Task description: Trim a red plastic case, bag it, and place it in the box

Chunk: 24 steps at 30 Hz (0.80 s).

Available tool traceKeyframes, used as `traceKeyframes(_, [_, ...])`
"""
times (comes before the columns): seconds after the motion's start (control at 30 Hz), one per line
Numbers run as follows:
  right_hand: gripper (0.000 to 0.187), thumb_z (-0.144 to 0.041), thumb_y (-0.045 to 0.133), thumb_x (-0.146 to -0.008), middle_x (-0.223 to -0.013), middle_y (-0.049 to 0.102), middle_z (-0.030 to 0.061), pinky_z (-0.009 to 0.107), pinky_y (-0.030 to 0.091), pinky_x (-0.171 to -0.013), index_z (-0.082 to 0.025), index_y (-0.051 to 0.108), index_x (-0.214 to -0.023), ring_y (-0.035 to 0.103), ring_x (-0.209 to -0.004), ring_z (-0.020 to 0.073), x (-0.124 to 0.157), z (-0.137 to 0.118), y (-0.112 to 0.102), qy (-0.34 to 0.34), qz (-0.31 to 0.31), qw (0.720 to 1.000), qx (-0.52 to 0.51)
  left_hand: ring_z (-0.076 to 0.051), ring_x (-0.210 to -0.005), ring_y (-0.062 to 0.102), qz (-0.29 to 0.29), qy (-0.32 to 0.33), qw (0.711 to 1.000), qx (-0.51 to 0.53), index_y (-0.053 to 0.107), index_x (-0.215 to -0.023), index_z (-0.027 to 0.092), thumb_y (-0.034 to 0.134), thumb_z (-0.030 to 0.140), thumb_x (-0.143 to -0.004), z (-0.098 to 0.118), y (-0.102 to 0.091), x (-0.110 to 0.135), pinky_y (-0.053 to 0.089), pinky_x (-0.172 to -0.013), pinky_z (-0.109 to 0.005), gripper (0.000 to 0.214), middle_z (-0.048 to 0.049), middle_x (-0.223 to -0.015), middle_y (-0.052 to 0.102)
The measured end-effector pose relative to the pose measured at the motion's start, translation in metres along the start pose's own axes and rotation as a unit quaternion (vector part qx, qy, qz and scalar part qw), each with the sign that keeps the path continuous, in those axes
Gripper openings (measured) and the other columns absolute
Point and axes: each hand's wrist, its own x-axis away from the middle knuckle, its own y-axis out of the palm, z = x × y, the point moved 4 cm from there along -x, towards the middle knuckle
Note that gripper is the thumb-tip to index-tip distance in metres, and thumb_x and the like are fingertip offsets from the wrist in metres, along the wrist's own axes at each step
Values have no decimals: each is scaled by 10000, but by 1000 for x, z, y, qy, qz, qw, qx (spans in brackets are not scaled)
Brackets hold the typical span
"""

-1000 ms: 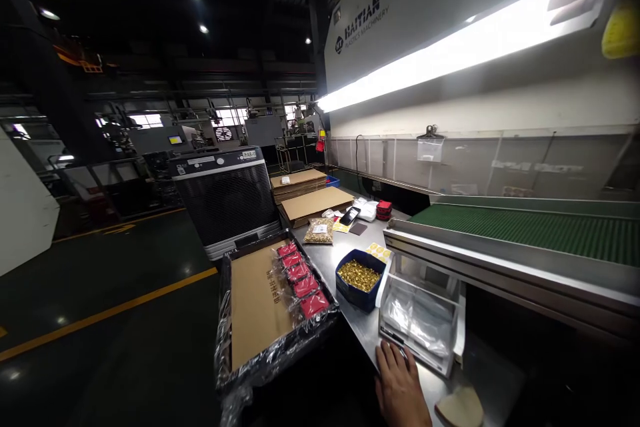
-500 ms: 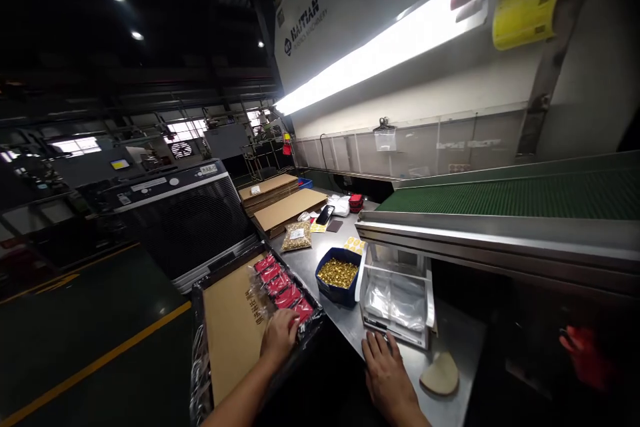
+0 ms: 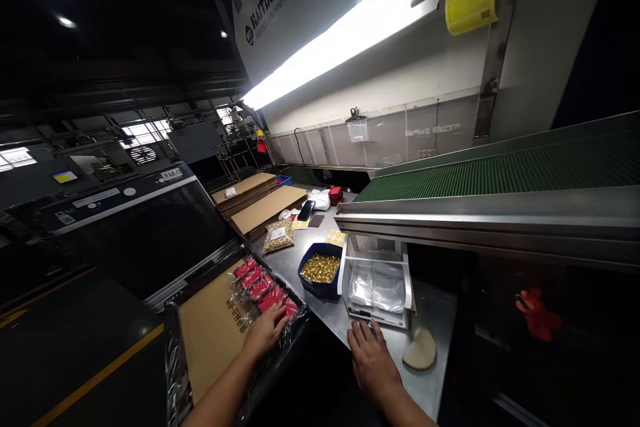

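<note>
L hand (image 3: 267, 332) flat, fingers spread on red packs (image 3: 265, 288), steadying row in lined box (image 3: 210, 333). R hand (image 3: 370, 360) open, palm down on steel bench (image 3: 435, 300), bracing by clear tray (image 3: 379, 283).

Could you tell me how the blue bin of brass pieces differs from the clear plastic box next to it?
The blue bin of brass pieces is opaque and dark, while the clear plastic box is see-through with white edges. The bin holds a heap of small gold-coloured parts; the box holds only crumpled clear film. The box looks wider than the bin. The right hand rests by the box's front, not the bin. Both sit on the steel table.
</note>
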Motion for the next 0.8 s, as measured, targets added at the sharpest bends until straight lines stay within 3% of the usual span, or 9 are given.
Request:
traceKeyframes(0.17, [523, -392, 593, -863, -1416, 552, 139, 531, 43, -1168, -159, 541, -1329, 443, -1323, 333, -1, -1, -3, 2, -22, 1000, -8, -278, -1414, 391, -7, -13, 1000, -21, 530, -1343, 187, 513, 433, -967, 1, -5, -4, 311, -1192, -550, 450, -123, -1498, 473])
traceKeyframes(0.47, [518, -388, 601, -865, -1419, 549, 135, 535, 53, -1166, -165, 538, -1328, 446, -1328, 331, -1, -1, -6, 8, -33, 999, -13, -301, -1392, 414, -25, -45, 997, -64, 486, -1378, 187, 663, 412, -880, -4, -13, -14, 340, -1170, -556, 574, -123, -1516, 447])
traceKeyframes(0.8, [531, -398, 628, -838, -1404, 563, 131, 520, 35, -1158, -174, 545, -1312, 454, -1307, 329, -3, -1, -8, 10, -26, 1000, -10, -311, -1320, 491, 10, -69, 990, -126, 527, -1329, 174, 708, 390, -846, -4, -11, -25, 409, -1113, -556, 559, -134, -1457, 507])
